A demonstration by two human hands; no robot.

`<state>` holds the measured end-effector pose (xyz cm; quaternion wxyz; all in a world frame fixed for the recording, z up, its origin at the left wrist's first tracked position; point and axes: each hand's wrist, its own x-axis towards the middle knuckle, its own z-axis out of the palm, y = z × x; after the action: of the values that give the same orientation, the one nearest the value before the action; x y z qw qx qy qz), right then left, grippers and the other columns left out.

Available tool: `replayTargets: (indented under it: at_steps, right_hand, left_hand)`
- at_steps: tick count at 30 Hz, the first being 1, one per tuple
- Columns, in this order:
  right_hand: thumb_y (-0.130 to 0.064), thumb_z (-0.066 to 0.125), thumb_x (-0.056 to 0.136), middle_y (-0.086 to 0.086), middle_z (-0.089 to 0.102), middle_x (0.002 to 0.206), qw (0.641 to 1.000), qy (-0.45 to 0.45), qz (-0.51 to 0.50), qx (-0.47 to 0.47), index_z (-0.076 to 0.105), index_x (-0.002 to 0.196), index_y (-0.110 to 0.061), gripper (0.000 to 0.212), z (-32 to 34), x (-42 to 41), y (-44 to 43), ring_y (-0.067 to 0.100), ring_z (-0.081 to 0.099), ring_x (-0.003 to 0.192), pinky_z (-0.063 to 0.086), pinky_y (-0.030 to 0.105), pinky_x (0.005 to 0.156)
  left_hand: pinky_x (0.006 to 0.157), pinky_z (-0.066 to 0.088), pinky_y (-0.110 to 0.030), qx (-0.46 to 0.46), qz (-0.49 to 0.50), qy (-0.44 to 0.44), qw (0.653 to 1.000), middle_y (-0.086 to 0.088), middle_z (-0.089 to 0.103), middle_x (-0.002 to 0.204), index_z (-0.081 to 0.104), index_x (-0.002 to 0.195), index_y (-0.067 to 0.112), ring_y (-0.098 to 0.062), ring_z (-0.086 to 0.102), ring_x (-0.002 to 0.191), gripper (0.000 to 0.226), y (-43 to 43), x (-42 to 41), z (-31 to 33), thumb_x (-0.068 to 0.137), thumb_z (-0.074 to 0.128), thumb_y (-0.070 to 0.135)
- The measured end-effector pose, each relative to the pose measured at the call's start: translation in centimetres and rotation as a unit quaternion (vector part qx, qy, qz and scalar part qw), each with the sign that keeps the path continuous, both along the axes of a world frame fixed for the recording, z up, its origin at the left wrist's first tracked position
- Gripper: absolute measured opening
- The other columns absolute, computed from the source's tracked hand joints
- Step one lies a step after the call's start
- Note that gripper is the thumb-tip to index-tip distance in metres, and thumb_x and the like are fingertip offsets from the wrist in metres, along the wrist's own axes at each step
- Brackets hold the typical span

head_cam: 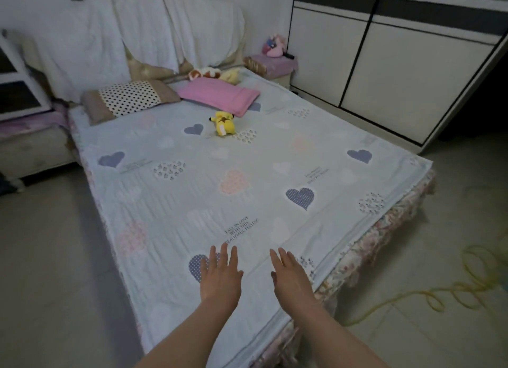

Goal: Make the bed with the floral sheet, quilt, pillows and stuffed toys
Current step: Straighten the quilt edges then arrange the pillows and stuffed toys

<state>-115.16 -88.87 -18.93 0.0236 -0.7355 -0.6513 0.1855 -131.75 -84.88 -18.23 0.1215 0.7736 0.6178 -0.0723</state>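
Cord [406, 294] coils on floor [55, 257] beside quilt [247, 161], wardrobe [412, 78] behind.

1. Big white wardrobe [398, 65] with dark stripes fills the right side.
2. Little nightstand [275, 65] with a pink cloth on top, tucked between the wardrobe and the head of the bed [365, 238].
3. Plain white wall [264, 15], pale tiled floor [49, 257].
4. Yellow coiled hose [437, 293] lying on the floor at right.
5. Lighting's pretty dim.
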Motion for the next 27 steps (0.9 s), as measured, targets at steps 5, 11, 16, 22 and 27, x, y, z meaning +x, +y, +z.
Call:
replayTargets:
  at_steps: [5,11,16,22,27]
  right_hand:
    - [-0.022,0.028,0.107,0.005,0.002,0.164,0.998,0.004,0.064,0.012,0.004,0.156,-0.02,0.055,-0.4,3.4,4.1,0.024,0.004,0.151,0.015,0.035,0.119]
    - [-0.024,0.028,0.107,0.005,0.004,0.164,0.99,0.01,0.138,0.031,0.004,0.156,-0.021,0.055,0.1,9.3,8.5,0.024,0.006,0.15,0.015,0.035,0.12]
    - [-0.023,0.03,0.106,0.005,0.007,0.163,0.991,0.004,0.131,0.027,0.005,0.156,-0.02,0.056,-0.2,12.0,9.9,0.025,0.007,0.15,0.016,0.035,0.12]
    - [-0.023,0.029,0.107,0.006,0.005,0.164,0.996,0.006,0.086,0.004,0.003,0.157,-0.02,0.056,-0.5,15.1,10.8,0.024,0.006,0.151,0.016,0.035,0.12]
    - [-0.023,0.028,0.107,0.007,0.003,0.164,0.998,-0.009,0.054,-0.007,0.002,0.157,-0.019,0.056,-1.3,21.1,11.1,0.025,0.005,0.15,0.015,0.036,0.12]
  left_hand:
    - [0.12,0.0,-0.05,-0.004,0.06,0.011,0.998,-0.003,-0.009,0.163,-0.003,0.156,0.02,-0.03,-0.01,0.149,0.061,1.2,3.7,-0.4,0.105,0.026,0.039]
    - [0.121,-0.001,-0.049,-0.024,0.127,0.015,0.992,-0.002,-0.012,0.163,-0.006,0.155,0.02,-0.029,-0.012,0.149,0.062,2.9,9.5,0.9,0.106,0.026,0.038]
    - [0.12,-0.002,-0.05,-0.027,0.117,0.022,0.992,-0.003,-0.012,0.163,-0.007,0.155,0.019,-0.03,-0.014,0.149,0.063,4.4,12.1,1.0,0.105,0.026,0.039]
    - [0.12,-0.001,-0.051,-0.011,0.083,0.012,0.996,-0.004,-0.008,0.163,-0.003,0.156,0.019,-0.03,-0.01,0.149,0.063,7.8,14.6,-0.8,0.105,0.028,0.039]
    - [0.12,-0.003,-0.05,-0.028,0.042,0.014,0.999,-0.002,-0.011,0.163,-0.007,0.155,0.02,-0.029,-0.013,0.149,0.062,9.7,20.9,-2.0,0.106,0.025,0.038]
